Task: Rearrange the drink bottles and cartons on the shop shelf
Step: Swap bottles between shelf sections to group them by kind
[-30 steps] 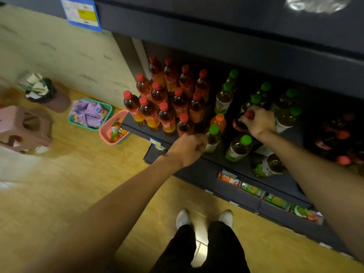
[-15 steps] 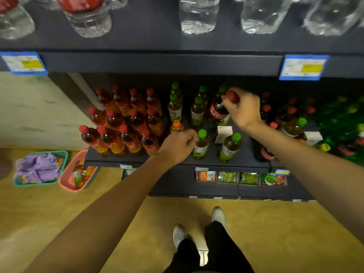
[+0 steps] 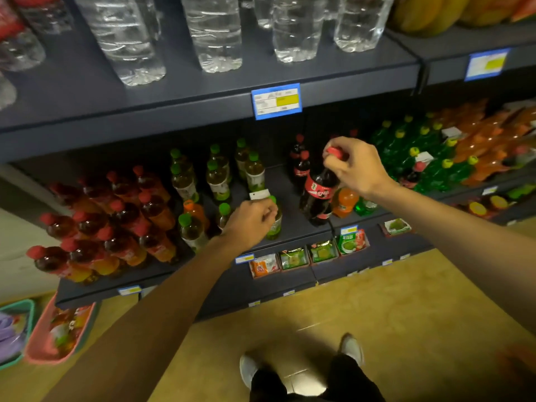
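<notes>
My right hand [image 3: 355, 166], right of the frame's centre, pinches the red cap of a dark cola bottle [image 3: 317, 195], fingers closed round its neck; the bottle hangs tilted above the front of the middle shelf [image 3: 301, 227], its base close to the shelf, though I cannot tell whether it touches. My left hand [image 3: 251, 223], at centre frame, is curled round a green-capped tea bottle [image 3: 274, 224] standing at the shelf's front edge, fingers wrapped on its upper part. Left of it stand more green-capped bottles, one orange bottle [image 3: 195, 211], then a block of red-capped tea bottles [image 3: 116, 224] toward the left edge. Large clear water bottles [image 3: 214, 33] line the shelf across the top of the frame.
</notes>
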A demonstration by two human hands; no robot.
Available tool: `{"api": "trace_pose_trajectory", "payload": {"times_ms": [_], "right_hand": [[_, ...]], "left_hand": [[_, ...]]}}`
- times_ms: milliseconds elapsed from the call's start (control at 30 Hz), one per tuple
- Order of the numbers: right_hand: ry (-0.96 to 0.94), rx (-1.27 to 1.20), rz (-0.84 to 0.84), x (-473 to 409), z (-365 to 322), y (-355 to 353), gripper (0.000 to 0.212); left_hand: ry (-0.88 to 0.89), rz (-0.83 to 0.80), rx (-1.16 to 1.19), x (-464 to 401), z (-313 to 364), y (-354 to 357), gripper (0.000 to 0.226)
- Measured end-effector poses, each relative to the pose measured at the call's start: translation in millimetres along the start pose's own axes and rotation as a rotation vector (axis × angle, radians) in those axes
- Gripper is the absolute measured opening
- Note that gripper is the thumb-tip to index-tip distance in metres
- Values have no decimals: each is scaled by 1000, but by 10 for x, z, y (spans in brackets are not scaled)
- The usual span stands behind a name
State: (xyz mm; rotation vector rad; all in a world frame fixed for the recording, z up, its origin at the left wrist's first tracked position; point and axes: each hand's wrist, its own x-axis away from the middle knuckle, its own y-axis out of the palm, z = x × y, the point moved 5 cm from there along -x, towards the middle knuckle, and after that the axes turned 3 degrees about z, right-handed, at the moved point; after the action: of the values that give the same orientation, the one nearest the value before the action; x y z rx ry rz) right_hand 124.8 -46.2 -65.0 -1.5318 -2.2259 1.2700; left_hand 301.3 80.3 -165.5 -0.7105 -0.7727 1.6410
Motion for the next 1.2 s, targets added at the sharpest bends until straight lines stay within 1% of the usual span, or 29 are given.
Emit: {"api": "trace_pose_trajectory", "payload": {"times_ms": [133, 300, 433, 500, 633, 733, 833, 900, 967, 1033, 1100, 1200], "right_hand": [[-48, 36, -13, 22, 391, -361, 8], [-70, 76, -11, -15, 988, -824, 16], [-80, 104, -18, -5, 1503, -1197, 11], [-99, 116, -30, 22, 1687, -1343, 11], [-111, 113, -52, 37, 1978, -1548, 14], [-107, 98, -46, 23, 2107, -1614, 14], [-84, 74, -27, -21, 2171, -1608, 13], [-82, 56, -16, -59, 2182, -1582, 11], [-85, 44, 5, -113, 2173, -1559, 14], [-71, 36, 23, -175, 2178, -1542, 15], [-71, 34, 38, -234, 2189, -1509, 12], [-64, 30, 52, -305, 2241, -1449, 14]], "left_hand": [[-16, 1, -28, -175, 320, 247, 11], [-48, -52, -44, -316, 700, 698, 11], [-92, -64, -100, -403, 1066, 1127, 14], [-108, -63, -105, -437, 1243, 1313, 15], [-142, -120, -107, -523, 1491, 1599, 12], [-153, -135, -150, -669, 1607, 1654, 14], [-152, -82, -196, -908, 1655, 1580, 19], [-137, -52, -211, -1105, 1627, 1519, 23], [-129, -45, -220, -1313, 1570, 1487, 24], [-150, -50, -235, -1528, 1494, 1485, 24], [-152, -50, -227, -1728, 1431, 1512, 30], [-127, -67, -224, -1986, 1391, 1604, 40]]}}
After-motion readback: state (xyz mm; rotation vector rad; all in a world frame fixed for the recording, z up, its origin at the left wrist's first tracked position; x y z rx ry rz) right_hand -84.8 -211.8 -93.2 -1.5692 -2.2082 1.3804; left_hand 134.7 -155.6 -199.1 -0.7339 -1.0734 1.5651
